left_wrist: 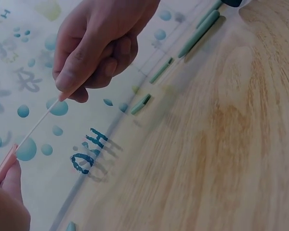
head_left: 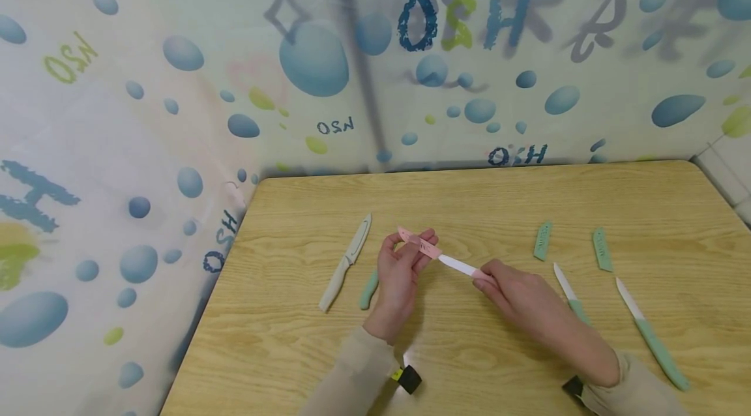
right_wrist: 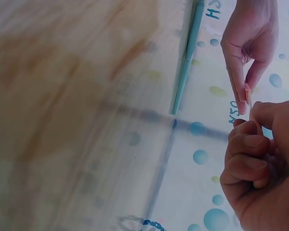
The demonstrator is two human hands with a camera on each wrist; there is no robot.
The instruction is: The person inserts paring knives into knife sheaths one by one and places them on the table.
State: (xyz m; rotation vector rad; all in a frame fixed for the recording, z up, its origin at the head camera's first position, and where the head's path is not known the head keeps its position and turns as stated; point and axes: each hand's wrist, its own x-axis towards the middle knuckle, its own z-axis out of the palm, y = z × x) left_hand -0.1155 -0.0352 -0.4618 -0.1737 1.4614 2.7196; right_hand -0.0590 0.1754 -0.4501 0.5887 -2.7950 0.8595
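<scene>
Between its thumb and fingers, my left hand (head_left: 401, 272) pinches a pink blade sheath (head_left: 427, 247). My right hand (head_left: 522, 298) grips the handle of a paring knife (head_left: 460, 265) with a white blade and pink handle. The blade points left, in line with the sheath, its tip end right at the sheath's mouth. Both are held up over the table, as the left wrist view shows with the thin blade (left_wrist: 36, 123) spanning the two hands. In the right wrist view my curled right fingers (right_wrist: 248, 163) hide most of the knife handle.
A cream sheathed knife (head_left: 346, 266) lies left on the wooden table (head_left: 469, 201); beside it a green handle (head_left: 369, 291) is partly behind my left hand. To the right lie two green sheaths (head_left: 542, 240) and two green-handled knives (head_left: 657, 344), one partly under my right forearm. A patterned curtain hangs behind.
</scene>
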